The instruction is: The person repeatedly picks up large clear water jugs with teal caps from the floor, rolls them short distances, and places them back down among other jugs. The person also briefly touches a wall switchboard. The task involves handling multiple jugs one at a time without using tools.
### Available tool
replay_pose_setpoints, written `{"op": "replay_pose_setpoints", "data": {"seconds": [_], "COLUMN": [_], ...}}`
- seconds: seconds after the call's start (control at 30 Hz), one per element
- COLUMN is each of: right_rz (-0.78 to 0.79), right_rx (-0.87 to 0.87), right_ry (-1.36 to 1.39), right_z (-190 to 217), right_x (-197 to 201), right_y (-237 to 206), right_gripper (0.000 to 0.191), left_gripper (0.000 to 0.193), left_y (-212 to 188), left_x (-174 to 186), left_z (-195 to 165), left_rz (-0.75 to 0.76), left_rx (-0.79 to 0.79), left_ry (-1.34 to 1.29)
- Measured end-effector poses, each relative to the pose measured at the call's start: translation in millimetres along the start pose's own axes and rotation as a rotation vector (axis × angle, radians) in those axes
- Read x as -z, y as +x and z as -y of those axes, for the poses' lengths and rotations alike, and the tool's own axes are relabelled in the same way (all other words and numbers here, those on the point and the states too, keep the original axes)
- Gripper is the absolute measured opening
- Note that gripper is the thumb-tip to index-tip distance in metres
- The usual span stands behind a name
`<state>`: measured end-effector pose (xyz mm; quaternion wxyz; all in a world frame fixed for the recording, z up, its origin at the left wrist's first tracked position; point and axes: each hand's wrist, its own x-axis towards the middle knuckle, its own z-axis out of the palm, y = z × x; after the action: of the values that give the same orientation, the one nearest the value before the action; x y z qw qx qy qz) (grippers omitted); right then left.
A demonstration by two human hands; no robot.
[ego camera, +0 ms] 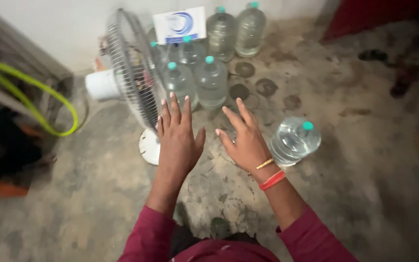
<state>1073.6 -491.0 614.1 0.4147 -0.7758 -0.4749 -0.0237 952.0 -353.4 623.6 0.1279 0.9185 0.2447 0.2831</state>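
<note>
My left hand point(178, 136) is stretched out over the concrete floor with its fingers apart and nothing in it. Its fingertips are close to the wire cage of a table fan point(132, 73). My right hand point(243, 138) is beside it, also spread and holding nothing, with a red and a gold bangle at the wrist. A large clear water bottle with a teal cap point(294, 140) lies tilted on the floor just right of my right hand. Two more such bottles point(197, 82) stand upright just beyond my fingertips.
Several more clear bottles point(236, 31) stand against the back wall, with a white and blue carton point(179, 24) among them. A yellow-green hose point(30, 92) loops at the left by dark objects. Round wet rings point(265, 87) mark the stained floor.
</note>
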Motion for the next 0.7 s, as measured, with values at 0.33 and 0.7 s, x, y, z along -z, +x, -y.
{"op": "replay_pose_setpoints", "data": {"seconds": [0.33, 0.7], "right_rz": [-0.065, 0.018], "right_rx": [-0.146, -0.269], "right_ry": [-0.133, -0.199], "right_z": [-49.5, -83.4], "right_x": [10.9, -74.0], "right_y": [39.7, 141.8], "right_gripper": [0.053, 0.057], "left_gripper": [0.078, 0.073], "left_y": [76.9, 177.5], "left_x": [-73.9, -130.5], "left_z": [-7.0, 69.6], "left_rz": [0.14, 0.28], "left_rx": [-0.086, -0.187], "left_ry": [-0.196, -0.322]}}
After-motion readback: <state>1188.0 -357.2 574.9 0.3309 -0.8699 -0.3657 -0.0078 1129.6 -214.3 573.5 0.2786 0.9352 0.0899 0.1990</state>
